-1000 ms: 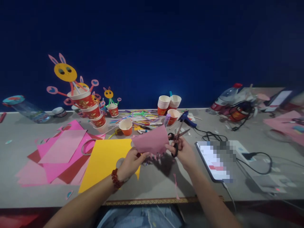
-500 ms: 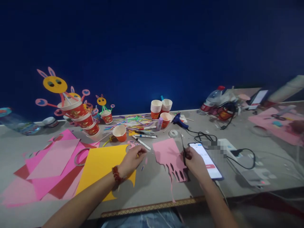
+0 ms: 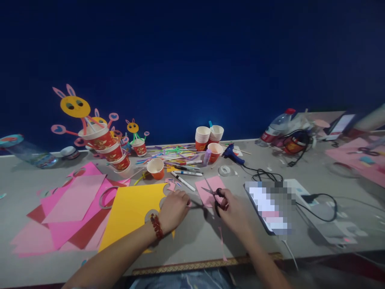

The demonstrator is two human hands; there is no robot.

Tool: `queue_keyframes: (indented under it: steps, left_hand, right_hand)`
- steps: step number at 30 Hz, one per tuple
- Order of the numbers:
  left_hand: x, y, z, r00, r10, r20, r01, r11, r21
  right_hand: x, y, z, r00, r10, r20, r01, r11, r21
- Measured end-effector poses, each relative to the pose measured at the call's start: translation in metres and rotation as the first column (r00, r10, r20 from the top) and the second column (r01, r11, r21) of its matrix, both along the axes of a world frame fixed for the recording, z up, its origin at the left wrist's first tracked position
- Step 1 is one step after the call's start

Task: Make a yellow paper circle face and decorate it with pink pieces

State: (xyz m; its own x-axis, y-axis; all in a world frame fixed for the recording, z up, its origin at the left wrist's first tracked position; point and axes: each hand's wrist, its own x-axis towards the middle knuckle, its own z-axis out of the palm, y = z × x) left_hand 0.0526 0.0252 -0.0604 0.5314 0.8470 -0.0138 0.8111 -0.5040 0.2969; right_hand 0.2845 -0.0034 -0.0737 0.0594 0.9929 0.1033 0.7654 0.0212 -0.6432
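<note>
My right hand holds black-handled scissors, their blades apart over a small sheet of pink paper on the table. My left hand, with a beaded bracelet at the wrist, is curled beside the yellow paper. A bit of pink shows at its fingertips; whether they grip it I cannot make out. The yellow sheet has rounded cut-outs along its right edge. A thin pink strip lies near the table's front edge. Markers lie just beyond my hands.
Stacked pink and red sheets lie left. Behind stand red paper cups, bunny-faced cup figures and straws. A blue glue gun, phone, cables and a bottle are right; another person's sleeve shows far right.
The scissors have swung leftward over the pink sheet, and their blades now show spread. The sheet's ragged, fringed lower part no longer shows. My left hand has come lower and its fingers are more curled.
</note>
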Motion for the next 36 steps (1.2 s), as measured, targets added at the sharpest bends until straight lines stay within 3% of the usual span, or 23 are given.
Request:
queue_keyframes:
  steps: [10,13,15,17,19,20,22,27,36]
  left_hand:
    - [0.003,-0.003,0.003,0.998,-0.053,0.027,0.054,0.998,-0.021]
    - [0.003,-0.004,0.003,0.996,-0.025,0.088,0.028,0.999,-0.03]
    - [0.002,-0.003,0.003,0.976,0.036,0.214,-0.017,0.996,-0.086]
    - [0.0,-0.003,0.003,0.876,0.176,0.449,-0.048,0.958,-0.282]
    - [-0.002,-0.002,0.003,0.673,0.397,0.624,0.02,0.834,-0.552]
    - [-0.003,-0.002,0.003,0.588,0.489,0.644,0.073,0.761,-0.644]
    - [-0.006,-0.004,0.003,0.498,0.594,0.632,0.14,0.664,-0.734]
    - [-0.011,-0.01,0.006,0.383,0.701,0.602,0.198,0.575,-0.794]
    - [-0.015,-0.016,0.013,0.347,0.67,0.656,0.283,0.592,-0.755]
  right_hand:
    - [-0.014,0.0,0.0,0.993,0.051,-0.109,-0.058,0.996,-0.066]
    - [-0.021,0.001,-0.006,0.954,0.043,-0.296,-0.07,0.994,-0.08]
    - [-0.027,0.002,-0.008,0.885,0.035,-0.464,-0.092,0.991,-0.101]
    - [-0.034,0.003,-0.006,0.798,0.028,-0.602,-0.123,0.985,-0.117]
    - [-0.042,0.004,0.0,0.715,0.031,-0.699,-0.161,0.98,-0.121]
    - [-0.046,0.004,0.003,0.679,0.032,-0.733,-0.179,0.976,-0.123]
    - [-0.054,0.006,0.01,0.623,0.033,-0.782,-0.217,0.967,-0.132]
    - [-0.066,0.009,0.019,0.585,0.043,-0.81,-0.237,0.964,-0.12]
    - [-0.072,0.01,0.03,0.592,0.044,-0.805,-0.253,0.958,-0.133]
